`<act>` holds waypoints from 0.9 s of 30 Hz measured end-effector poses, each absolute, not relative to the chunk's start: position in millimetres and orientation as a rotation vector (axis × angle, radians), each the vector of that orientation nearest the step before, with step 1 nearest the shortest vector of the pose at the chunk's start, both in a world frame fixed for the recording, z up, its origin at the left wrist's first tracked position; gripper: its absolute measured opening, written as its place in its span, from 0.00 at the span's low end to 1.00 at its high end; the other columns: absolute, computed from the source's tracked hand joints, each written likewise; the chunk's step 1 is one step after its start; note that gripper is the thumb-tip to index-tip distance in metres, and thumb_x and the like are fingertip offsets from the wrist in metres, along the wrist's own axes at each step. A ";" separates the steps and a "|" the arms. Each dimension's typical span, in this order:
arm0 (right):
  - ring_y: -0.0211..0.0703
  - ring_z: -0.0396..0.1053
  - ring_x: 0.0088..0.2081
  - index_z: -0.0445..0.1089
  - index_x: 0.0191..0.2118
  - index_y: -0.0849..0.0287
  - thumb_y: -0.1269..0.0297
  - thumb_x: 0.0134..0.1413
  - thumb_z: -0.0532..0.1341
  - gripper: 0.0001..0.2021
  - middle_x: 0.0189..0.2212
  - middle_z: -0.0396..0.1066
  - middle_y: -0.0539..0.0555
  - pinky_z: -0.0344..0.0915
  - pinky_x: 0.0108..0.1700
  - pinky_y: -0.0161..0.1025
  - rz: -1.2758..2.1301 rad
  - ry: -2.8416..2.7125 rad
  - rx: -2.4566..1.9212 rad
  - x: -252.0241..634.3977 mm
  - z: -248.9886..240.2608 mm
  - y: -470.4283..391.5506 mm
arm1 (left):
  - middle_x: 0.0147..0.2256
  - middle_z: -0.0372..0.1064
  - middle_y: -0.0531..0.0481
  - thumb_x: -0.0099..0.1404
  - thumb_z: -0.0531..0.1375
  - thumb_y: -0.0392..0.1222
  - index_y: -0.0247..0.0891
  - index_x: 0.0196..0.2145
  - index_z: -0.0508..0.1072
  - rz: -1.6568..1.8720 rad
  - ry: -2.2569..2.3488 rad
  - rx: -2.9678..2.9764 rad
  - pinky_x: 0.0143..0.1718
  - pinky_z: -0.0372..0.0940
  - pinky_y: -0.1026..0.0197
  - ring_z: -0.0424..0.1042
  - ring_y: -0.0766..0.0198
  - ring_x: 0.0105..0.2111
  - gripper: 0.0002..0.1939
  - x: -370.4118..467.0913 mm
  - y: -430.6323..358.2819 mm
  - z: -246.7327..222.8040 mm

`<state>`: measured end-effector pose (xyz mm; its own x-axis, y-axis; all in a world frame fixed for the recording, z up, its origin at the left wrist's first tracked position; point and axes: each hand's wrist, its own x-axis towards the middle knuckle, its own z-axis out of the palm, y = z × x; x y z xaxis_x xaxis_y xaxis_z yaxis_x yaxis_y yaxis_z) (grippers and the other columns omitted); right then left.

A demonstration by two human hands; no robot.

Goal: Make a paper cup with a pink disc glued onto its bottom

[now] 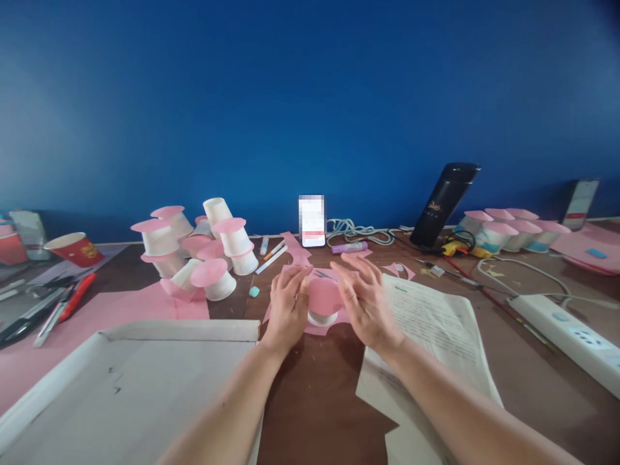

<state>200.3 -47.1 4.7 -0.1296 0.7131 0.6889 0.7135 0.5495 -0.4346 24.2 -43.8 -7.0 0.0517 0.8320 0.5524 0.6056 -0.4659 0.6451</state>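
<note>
In front of me a small white paper cup (322, 319) stands upside down, capped by a round pink paper disc (325, 296). Pink paper shows around and beneath it. My left hand (289, 303) is at the disc's left edge, its thumb and fingertips apparently touching the rim, fingers loosely bent and not wrapped round the cup. On the other side my right hand (364, 298) has its fingers apart, the thumb close to the disc's right edge; contact there is unclear. Behind the disc, partly hidden, lies what looks like a pair of scissors (323, 274).
Stacked white cups with pink discs (159, 240) stand at left, near a grey box lid (159, 387). A printed sheet (436, 323) lies under my right forearm. Behind are a phone (312, 223), purple marker (349, 247) and black flask (440, 206); a power strip (571, 336) is at right.
</note>
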 end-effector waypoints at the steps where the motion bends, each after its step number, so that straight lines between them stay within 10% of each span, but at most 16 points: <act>1: 0.52 0.51 0.63 0.66 0.56 0.47 0.56 0.65 0.48 0.18 0.60 0.60 0.51 0.51 0.62 0.55 -0.036 -1.929 -1.190 198.9 4.8 -49.3 | 0.53 0.66 0.46 0.71 0.46 0.45 0.44 0.52 0.70 1.346 1.484 2.175 0.59 0.52 0.49 0.58 0.57 0.58 0.19 24.5 -44.1 -6.6; 27: 0.55 0.51 0.62 0.64 0.57 0.49 0.53 0.62 0.52 0.19 0.59 0.61 0.53 0.49 0.62 0.58 -0.099 -2.075 -1.301 188.5 2.9 -61.2 | 0.56 0.65 0.48 0.69 0.48 0.44 0.42 0.47 0.74 1.171 1.662 2.516 0.60 0.48 0.43 0.55 0.53 0.59 0.17 26.1 -51.7 4.9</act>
